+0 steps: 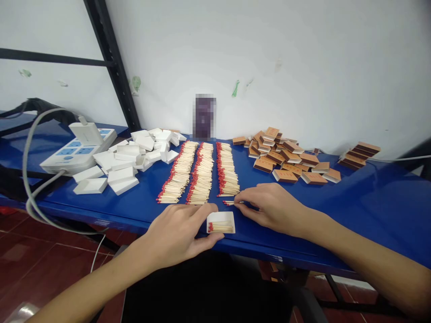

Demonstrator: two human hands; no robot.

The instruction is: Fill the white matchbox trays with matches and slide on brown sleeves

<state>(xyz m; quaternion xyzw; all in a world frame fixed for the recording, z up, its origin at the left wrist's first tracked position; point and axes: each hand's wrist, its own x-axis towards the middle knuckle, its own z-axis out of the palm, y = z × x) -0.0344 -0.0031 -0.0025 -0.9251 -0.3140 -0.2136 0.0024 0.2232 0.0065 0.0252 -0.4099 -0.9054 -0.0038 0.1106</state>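
My left hand (182, 231) grips a small white matchbox tray (220, 216) by its left side, near the table's front edge. Several red-headed matches (221, 226) lie in the tray, heads to the left. Just behind and right of it, my right hand (269, 207) pinches a few matches (229, 203), their red heads poking out leftward from the fingertips. Beyond the hands, matches are laid in three long rows: a left row (178, 172), a middle row (201, 172) and a right row (227, 170), heads mostly to the left.
A heap of white trays (134, 154) lies at the left, beside a power strip (72, 154) with a plugged-in charger (85, 133) and looping cable. Brown matchbox covers (283, 154) are piled at the right, with a small stack (360, 154) farther right. A white wall (269, 54) stands behind the blue table (380, 202).
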